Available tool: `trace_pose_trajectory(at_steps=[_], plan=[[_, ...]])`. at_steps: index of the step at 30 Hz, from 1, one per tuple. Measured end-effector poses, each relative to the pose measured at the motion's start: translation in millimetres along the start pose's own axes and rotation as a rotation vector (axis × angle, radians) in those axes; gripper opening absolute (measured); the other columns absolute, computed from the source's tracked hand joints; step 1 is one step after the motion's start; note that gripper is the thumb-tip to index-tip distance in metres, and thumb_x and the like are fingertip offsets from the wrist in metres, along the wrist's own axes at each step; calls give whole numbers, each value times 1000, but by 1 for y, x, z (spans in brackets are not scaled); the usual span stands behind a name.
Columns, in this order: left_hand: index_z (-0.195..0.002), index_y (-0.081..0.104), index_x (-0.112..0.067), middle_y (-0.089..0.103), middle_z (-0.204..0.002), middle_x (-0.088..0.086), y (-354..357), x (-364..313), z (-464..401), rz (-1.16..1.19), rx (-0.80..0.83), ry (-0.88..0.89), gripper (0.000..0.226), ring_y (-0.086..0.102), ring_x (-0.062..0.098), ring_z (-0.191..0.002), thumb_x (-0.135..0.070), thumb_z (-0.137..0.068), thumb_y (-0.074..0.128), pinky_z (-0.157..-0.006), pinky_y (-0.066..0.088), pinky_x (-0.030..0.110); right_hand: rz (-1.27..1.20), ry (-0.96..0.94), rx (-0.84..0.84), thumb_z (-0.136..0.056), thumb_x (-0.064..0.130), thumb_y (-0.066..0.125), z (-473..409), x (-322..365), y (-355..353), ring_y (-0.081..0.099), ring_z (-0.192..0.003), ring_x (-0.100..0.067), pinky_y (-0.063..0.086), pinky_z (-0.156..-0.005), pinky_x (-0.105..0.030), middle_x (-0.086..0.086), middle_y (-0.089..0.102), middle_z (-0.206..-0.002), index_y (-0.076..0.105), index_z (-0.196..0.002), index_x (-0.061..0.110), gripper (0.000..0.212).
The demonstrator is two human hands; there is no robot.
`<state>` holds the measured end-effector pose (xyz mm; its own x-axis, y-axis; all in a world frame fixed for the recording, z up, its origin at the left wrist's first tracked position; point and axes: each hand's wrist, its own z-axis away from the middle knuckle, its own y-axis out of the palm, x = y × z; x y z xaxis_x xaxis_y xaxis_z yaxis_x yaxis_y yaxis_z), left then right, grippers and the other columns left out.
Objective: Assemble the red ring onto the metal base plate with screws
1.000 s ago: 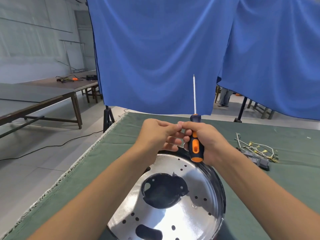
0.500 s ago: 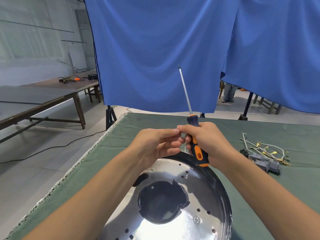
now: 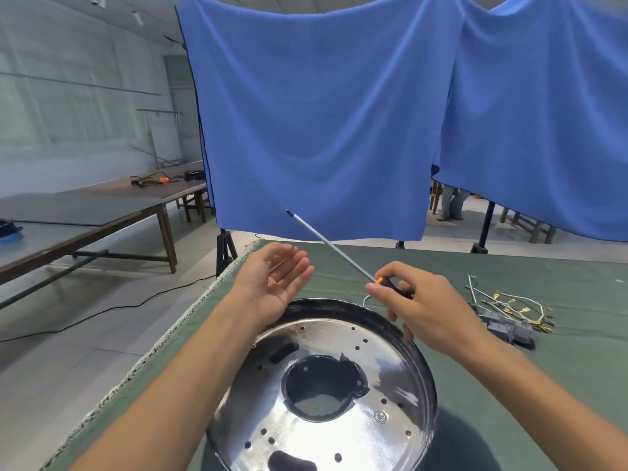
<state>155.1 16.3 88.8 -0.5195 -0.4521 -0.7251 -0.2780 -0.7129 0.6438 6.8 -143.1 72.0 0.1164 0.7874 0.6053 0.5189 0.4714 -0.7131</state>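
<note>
Screwdriver up, palm out

Your right hand (image 3: 424,314) grips the screwdriver (image 3: 343,254), shaft tilted up-left; your left hand (image 3: 275,283) lies relaxed, palm up, above the plate (image 3: 401,379).

The right hand (image 3: 428,311) covers most of the screwdriver (image 3: 334,249) handle — the metal plate (image 3: 326,396) runs off the bottom edge — the wire bundle (image 3: 509,305) is too small to sort out.

The metal base plate (image 3: 326,396) fills the near middle of the green table (image 3: 560,385), and both forearms cross above it. To the right lies a bundle of wires and grey connectors (image 3: 509,317); between it and the plate the cloth is bare. The screwdriver (image 3: 334,249) shaft slants up-left over the far table part.
</note>
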Motion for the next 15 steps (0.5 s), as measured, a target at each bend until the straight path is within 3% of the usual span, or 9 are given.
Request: trace_pose_trajectory(at_steps=[3,6,9,12,15], plan=[[-80,62,0,70,-69,14,-7,-4,5,87,-4,41,7,67,25,-73,-3,-86,59,-77,59,39,147,-51,-18,-82,62,53,12,-4,-4,57,-56,-5,50,-63,-29,12,61,-62,60,-89,40,24],[-80,62,2,70,-72,15,-11,-4,11,111,-1,53,7,68,27,-76,-2,-86,59,-80,56,39,226,-81,-19,-80,64,53,22,-5,-7,50,-57,7,36,-56,-18,27,54,-58,62,-93,45,25],[-82,63,2,70,-76,16,-14,-3,15,124,6,52,7,69,27,-78,-2,-86,59,-86,55,40,226,-104,-32,-79,64,55,30,-5,-9,50,-64,10,35,-58,-14,37,52,-60,64,-95,50,23],[-85,64,2,71,-79,17,-14,0,18,105,22,65,7,71,28,-77,-3,-87,59,-75,56,38,196,-126,-54,-77,65,56,35,-4,-13,56,-69,3,42,-61,-18,36,59,-68,63,-96,53,24],[-85,65,3,73,-78,17,-13,2,20,77,38,87,10,72,27,-70,-3,-88,58,-72,58,37,210,-149,-66,-75,67,54,38,-4,-17,52,-63,9,43,-60,-21,40,55,-62,49,-98,63,24]])
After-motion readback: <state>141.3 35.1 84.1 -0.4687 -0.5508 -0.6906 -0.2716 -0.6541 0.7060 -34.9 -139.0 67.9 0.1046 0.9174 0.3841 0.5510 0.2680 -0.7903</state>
